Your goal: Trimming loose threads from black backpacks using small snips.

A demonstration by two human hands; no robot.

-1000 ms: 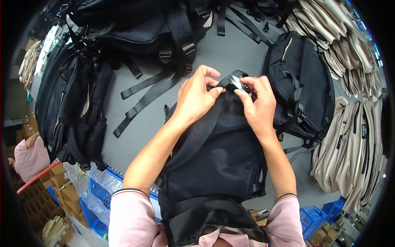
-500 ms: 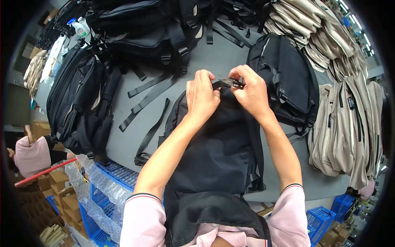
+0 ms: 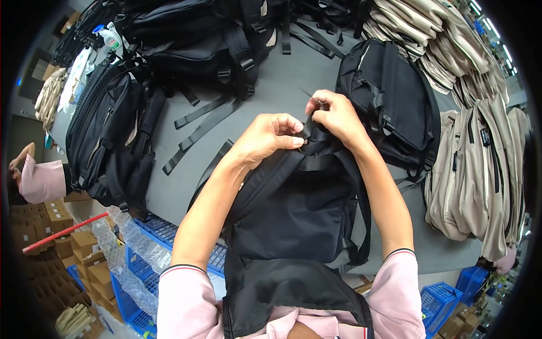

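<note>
bare grey tabletop (image 3: 282, 79) leaves a passage beyond the left hand (image 3: 264, 137), bounded by stacked black bags (image 3: 186, 48); a black backpack (image 3: 389, 101) hems in the right hand (image 3: 337, 116), and loose straps (image 3: 197, 134) lie across the table's left.

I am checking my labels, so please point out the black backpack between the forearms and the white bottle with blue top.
Black backpack (image 3: 291, 206): head view, middle of its broad fabric panel.
White bottle with blue top (image 3: 112, 39): head view, body below the top.

From the near side, 1 fisheye head view looks down across the grey table (image 3: 291, 73), close above.
</note>
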